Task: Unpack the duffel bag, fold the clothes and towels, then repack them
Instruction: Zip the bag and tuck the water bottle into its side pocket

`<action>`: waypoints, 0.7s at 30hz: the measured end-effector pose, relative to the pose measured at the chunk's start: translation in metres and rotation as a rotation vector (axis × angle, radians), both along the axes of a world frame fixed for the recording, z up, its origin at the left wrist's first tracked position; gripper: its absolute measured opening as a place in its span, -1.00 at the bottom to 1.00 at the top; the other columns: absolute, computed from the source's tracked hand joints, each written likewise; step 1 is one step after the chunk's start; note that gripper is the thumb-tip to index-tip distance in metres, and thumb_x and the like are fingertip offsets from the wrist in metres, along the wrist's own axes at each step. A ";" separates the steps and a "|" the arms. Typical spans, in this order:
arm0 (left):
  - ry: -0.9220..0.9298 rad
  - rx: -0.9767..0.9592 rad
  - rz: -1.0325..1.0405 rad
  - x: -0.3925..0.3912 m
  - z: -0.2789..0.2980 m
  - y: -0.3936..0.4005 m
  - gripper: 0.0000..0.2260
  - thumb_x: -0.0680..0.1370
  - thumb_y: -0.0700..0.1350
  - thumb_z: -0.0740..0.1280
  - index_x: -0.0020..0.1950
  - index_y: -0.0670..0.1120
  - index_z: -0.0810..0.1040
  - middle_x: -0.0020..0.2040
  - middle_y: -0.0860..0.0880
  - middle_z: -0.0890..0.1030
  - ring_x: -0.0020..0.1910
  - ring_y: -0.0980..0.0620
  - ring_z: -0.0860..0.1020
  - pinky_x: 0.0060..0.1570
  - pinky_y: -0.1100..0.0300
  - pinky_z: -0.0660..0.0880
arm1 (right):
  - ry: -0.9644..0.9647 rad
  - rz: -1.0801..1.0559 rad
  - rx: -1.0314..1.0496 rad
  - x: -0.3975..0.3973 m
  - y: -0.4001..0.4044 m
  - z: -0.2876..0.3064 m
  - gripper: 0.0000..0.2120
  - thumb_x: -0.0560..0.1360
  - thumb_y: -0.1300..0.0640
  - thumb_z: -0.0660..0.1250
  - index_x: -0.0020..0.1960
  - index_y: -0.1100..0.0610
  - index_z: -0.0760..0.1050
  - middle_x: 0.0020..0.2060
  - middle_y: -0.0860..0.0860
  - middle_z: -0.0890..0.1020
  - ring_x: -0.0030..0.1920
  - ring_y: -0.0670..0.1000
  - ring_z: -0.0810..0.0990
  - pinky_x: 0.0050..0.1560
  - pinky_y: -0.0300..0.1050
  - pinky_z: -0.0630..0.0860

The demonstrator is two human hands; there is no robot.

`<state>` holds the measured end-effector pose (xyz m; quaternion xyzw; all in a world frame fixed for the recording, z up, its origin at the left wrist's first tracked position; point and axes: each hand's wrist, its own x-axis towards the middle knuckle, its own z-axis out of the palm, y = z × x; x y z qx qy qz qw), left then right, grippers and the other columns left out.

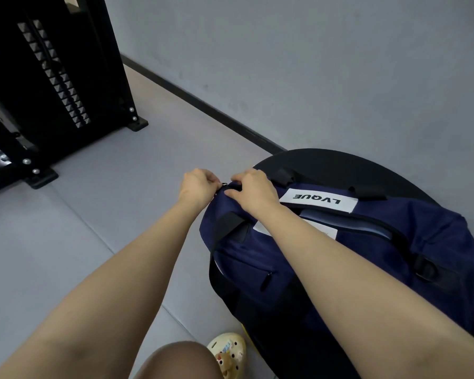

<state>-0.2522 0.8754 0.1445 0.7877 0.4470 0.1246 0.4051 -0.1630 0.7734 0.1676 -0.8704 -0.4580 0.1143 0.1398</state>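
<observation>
A navy duffel bag (326,258) with black straps and a white "LVQUE" label lies on a round black table (340,162) at the right. Its top zip is partly open along the middle, and something pale shows through the gap. My left hand (199,186) pinches the small metal zipper pull (224,184) at the bag's near-left end. Just right of it, my right hand (253,188) grips the navy fabric at that same end, fingers curled into the cloth. No clothes or towels are in view outside the bag.
A black metal rack (60,77) with bolted feet stands at the left on the grey floor. A grey wall with a dark skirting board (203,105) runs behind the table. My knee and a cream clog (227,354) are at the bottom.
</observation>
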 end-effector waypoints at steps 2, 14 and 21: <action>-0.003 0.012 -0.001 0.000 0.004 0.000 -0.91 0.51 -0.17 0.33 -0.11 -0.12 0.62 -0.18 -0.06 0.63 -0.12 -0.01 0.54 -0.11 0.19 0.47 | 0.086 -0.029 0.027 -0.002 0.007 -0.001 -0.66 0.53 0.04 0.33 0.29 0.04 0.50 0.16 0.04 0.54 0.24 0.09 0.44 0.13 -0.03 0.46; -0.152 -0.216 -0.165 -0.017 0.001 0.005 -0.81 0.49 -0.33 0.31 0.04 -0.14 0.62 -0.07 -0.07 0.64 -0.06 0.06 0.57 -0.18 0.44 0.45 | 0.236 -0.127 0.055 -0.002 0.019 -0.013 -0.88 0.48 0.06 0.35 -0.02 0.04 0.61 -0.06 0.05 0.66 0.03 0.10 0.58 0.04 0.01 0.54; -0.124 -0.183 -0.040 -0.007 -0.027 -0.004 -0.75 0.61 -0.20 0.20 0.27 -0.12 0.50 0.22 -0.11 0.54 0.19 -0.07 0.51 0.08 0.22 0.41 | 0.253 -0.188 0.100 0.002 0.021 -0.009 -0.91 0.45 0.10 0.30 -0.15 0.06 0.57 -0.13 0.05 0.66 -0.04 0.10 0.59 -0.06 -0.05 0.56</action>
